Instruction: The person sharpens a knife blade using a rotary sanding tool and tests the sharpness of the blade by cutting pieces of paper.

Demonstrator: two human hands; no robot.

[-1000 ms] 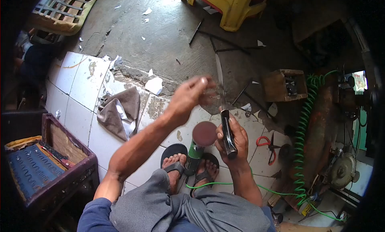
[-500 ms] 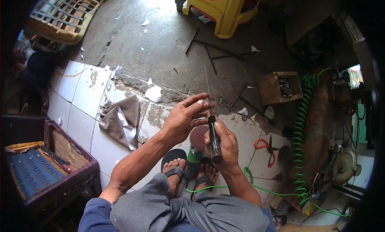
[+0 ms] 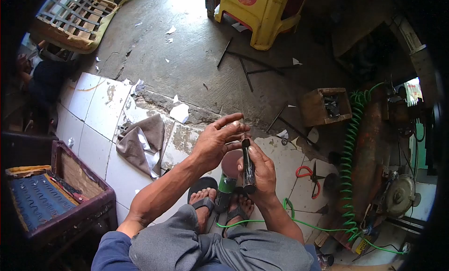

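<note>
My right hand [image 3: 262,170] is closed around the dark, shiny handle [image 3: 248,170] of a tool with a long, thin blade that looks like a knife. Its blade [image 3: 243,126] points away from me and shows only as a faint line. Beside the blade is my left hand [image 3: 220,137], fingers stretched and apart, fingertips at or just touching the blade. Below the hands, between my sandaled feet, stands a green power tool [image 3: 226,184] with a round brown disc [image 3: 231,163] on top, partly hidden by my right hand.
Red-handled scissors [image 3: 311,177] lie on the tiles at right, near a coiled green hose [image 3: 348,172]. A wooden box [image 3: 311,107] holds small parts. Folded brown cloth [image 3: 128,144] and a spring-seat frame [image 3: 84,168] are left. A yellow stool [image 3: 259,18] stands ahead; another person [image 3: 44,79] sits far left.
Both hands stay close together at the blade, with the handle turned slightly more upright. The whole view has shifted slightly downward.
</note>
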